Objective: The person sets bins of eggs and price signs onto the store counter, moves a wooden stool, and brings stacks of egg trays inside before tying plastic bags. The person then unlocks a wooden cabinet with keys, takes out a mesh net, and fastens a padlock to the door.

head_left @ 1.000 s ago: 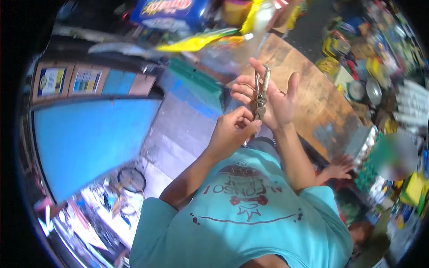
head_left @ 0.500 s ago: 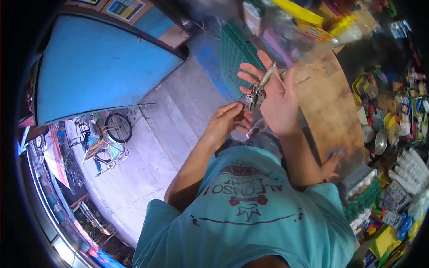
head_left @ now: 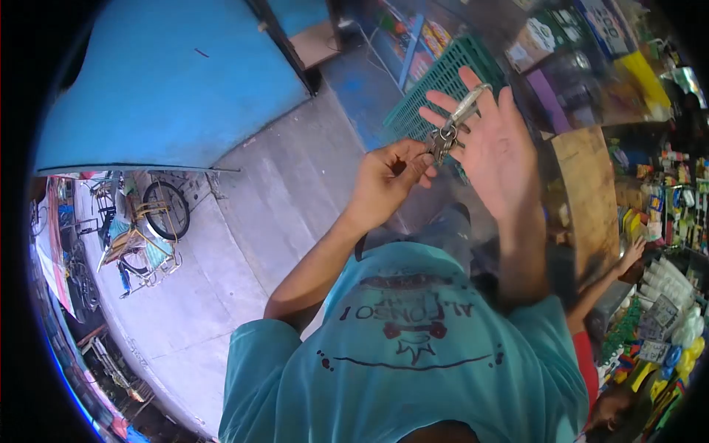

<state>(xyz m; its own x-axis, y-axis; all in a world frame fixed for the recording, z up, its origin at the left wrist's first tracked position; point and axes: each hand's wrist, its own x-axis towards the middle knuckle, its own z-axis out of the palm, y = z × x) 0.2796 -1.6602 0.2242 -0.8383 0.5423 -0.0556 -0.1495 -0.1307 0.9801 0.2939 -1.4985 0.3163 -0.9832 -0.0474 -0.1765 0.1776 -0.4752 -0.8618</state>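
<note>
My left hand (head_left: 391, 181) pinches a bunch of keys (head_left: 441, 142) between thumb and fingers. A silver metal clip (head_left: 467, 108) joins the keys by a ring and slants up across the fingers of my right hand (head_left: 496, 151). That hand is open, palm up, with its fingers spread. Whether the clip rests on the right fingers or only hangs in front of them, I cannot tell. Both hands are raised in front of my teal shirt (head_left: 406, 354).
A green plastic crate (head_left: 473, 63) stands beyond my hands. Another person's hand (head_left: 631, 256) reaches over near a brown wooden board (head_left: 587, 192) on the right, beside packed shop goods (head_left: 661, 325). A blue panel (head_left: 170, 81) and a parked bicycle (head_left: 166, 210) are on the left.
My view has turned, and both hands with the keys appear further right and slightly higher. The other person's arm has come further into view, showing a red sleeve.
</note>
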